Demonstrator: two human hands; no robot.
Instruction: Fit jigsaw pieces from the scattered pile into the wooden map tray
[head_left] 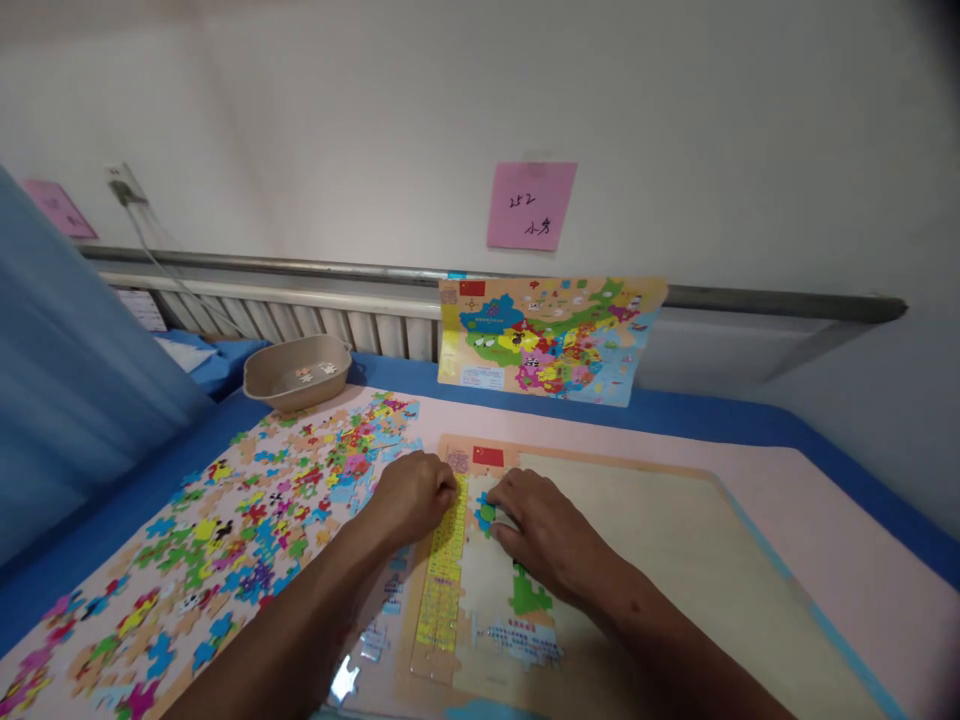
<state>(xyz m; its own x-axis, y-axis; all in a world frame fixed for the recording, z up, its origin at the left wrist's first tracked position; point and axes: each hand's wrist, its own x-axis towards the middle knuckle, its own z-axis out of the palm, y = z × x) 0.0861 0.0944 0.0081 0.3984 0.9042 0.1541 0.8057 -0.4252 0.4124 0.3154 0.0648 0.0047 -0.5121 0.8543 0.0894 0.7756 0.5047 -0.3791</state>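
My left hand (421, 496) has its fingers curled together at the left border of the puzzle board, beside the yellow column of joined pieces (439, 600); whatever its fingertips may hold is hidden. Thumb and fingertips of my right hand (536, 520) are at the edges of a blue-and-green puzzle piece (486, 512) on the pale inner part of the puzzle board (637, 560). Below that hand are green pieces (531, 597) and a joined block with printed text (517, 640). A red flag section (488, 457) is set at the board's upper left.
Many loose puzzle pieces (262, 535) are spread across the left of the pink-covered bed. A beige basin (298, 372) behind them has a few pieces inside. A printed map picture (551, 340) leans against the wall rail (780, 303). A blue curtain (82, 400) hangs at left.
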